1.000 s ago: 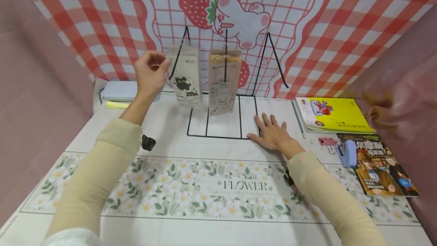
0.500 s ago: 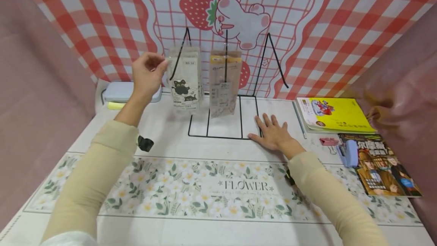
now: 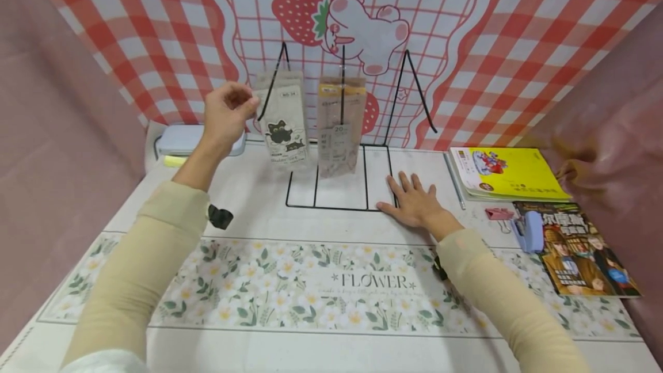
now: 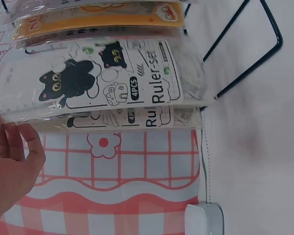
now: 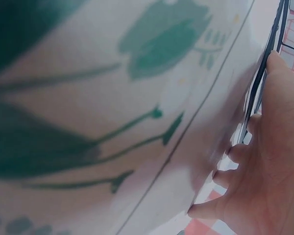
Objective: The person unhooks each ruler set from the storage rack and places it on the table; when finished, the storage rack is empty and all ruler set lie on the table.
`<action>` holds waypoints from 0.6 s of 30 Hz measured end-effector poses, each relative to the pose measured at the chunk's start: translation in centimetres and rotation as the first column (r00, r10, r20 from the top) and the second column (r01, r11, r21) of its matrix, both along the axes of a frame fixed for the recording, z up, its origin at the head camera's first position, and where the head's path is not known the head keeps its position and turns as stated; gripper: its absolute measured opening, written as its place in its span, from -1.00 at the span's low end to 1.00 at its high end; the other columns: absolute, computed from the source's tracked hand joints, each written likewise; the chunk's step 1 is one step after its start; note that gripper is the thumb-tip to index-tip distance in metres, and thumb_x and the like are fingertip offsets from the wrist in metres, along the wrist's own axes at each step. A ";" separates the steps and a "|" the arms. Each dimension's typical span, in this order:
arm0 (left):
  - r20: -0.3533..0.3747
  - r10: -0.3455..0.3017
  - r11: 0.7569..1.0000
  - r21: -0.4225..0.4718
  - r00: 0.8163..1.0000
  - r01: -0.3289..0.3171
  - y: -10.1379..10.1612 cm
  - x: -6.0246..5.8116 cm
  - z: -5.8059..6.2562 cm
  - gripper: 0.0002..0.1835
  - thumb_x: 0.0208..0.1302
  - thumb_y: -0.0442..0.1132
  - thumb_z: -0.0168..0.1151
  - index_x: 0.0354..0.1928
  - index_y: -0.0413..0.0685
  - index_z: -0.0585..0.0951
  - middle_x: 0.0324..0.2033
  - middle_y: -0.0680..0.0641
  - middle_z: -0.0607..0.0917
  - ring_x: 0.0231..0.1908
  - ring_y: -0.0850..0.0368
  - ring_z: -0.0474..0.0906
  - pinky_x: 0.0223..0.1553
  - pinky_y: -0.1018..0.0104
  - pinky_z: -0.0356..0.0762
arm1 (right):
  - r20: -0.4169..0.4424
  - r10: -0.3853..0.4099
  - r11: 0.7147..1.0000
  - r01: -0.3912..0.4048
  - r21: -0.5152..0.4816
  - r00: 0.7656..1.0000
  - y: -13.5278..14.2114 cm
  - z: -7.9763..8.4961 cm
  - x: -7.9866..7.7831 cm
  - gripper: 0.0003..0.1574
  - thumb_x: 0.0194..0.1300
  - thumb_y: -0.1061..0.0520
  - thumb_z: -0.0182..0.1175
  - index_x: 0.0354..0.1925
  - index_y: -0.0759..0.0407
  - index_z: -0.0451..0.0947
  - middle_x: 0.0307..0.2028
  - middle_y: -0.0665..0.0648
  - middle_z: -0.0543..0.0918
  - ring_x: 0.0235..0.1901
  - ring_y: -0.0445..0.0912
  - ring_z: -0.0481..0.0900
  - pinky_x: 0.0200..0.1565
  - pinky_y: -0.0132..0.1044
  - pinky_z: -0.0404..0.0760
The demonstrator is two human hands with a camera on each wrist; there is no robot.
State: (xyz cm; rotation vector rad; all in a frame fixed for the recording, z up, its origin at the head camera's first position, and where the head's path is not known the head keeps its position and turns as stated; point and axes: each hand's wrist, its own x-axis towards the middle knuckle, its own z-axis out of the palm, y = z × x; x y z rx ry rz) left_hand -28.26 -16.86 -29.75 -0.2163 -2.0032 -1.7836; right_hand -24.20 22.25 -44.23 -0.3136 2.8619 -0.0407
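Note:
A black wire display rack [image 3: 339, 208] stands against the back cloth, with three upright hooks. On its left hook hang ruler-set packets [image 3: 286, 125], clear sleeves printed with black cats. My left hand [image 3: 226, 111] pinches the upper left edge of the front ruler-set packet [image 4: 100, 81] between thumb and fingertips; this packet hangs tilted, its lower end swung to the right. Packets with an orange top band [image 3: 339, 131] hang from the middle hook, and the right hook [image 3: 409, 91] bears nothing. My right hand [image 3: 412, 200] lies flat with spread fingers over the rack base's right front corner.
At the right lie a yellow book [image 3: 513, 174], a pencil [image 3: 456, 183], a pink binder clip [image 3: 498, 214], a blue stapler [image 3: 528, 232] and a magazine [image 3: 585, 252]. A pale blue case [image 3: 178, 138] and a yellow highlighter [image 3: 174, 161] are at the back left.
The front ruler-set packet hung nearly straight half a second ago; its lower end has now swung right. My left hand has shifted slightly right with its edge. The right hand stays put.

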 end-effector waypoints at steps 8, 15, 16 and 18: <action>0.081 -0.024 1.000 0.000 0.996 0.024 -0.2 0.9 0.6 -0.98 0.25 -0.38 0.25 -0.30 -0.13 0.60 -0.50 0.17 0.59 -0.44 0.31 0.48 -0.38 0.58 0.59 | 0.005 -0.002 1.000 0.002 -0.003 1.000 -0.1 0.2 0.1 0.15 0.27 -0.63 -0.32 0.54 -0.08 -0.34 0.56 0.24 -0.26 0.52 0.32 -0.28 0.36 0.55 -0.16; 0.092 -0.088 0.995 0.055 0.992 0.083 -0.3 2.0 0.5 -0.96 0.27 -0.40 0.22 -0.33 -0.15 0.56 -0.55 0.14 0.57 -0.52 0.31 0.44 -0.48 0.55 0.52 | 0.003 0.008 1.000 -0.008 0.003 1.000 0.0 0.1 0.2 0.21 0.23 -0.67 -0.36 0.54 -0.02 -0.36 0.55 0.26 -0.26 0.52 0.33 -0.28 0.34 0.56 -0.15; 0.087 -0.094 0.995 0.050 0.992 0.090 -0.4 2.1 0.4 -0.97 0.27 -0.40 0.22 -0.32 -0.18 0.55 -0.55 0.14 0.57 -0.52 0.30 0.44 -0.49 0.55 0.51 | 0.001 0.010 1.000 -0.010 0.002 1.000 0.0 0.0 0.2 0.22 0.23 -0.67 -0.36 0.54 -0.02 -0.37 0.55 0.26 -0.26 0.52 0.33 -0.27 0.34 0.56 -0.15; 0.082 -0.107 0.994 0.037 0.991 0.105 -0.7 2.6 0.4 -0.95 0.28 -0.38 0.21 -0.28 -0.22 0.55 -0.53 0.14 0.56 -0.51 0.30 0.43 -0.47 0.55 0.50 | -0.004 0.010 1.000 -0.010 0.000 1.000 -0.1 0.0 0.2 0.22 0.23 -0.67 -0.36 0.54 -0.02 -0.36 0.55 0.26 -0.26 0.52 0.33 -0.27 0.34 0.56 -0.15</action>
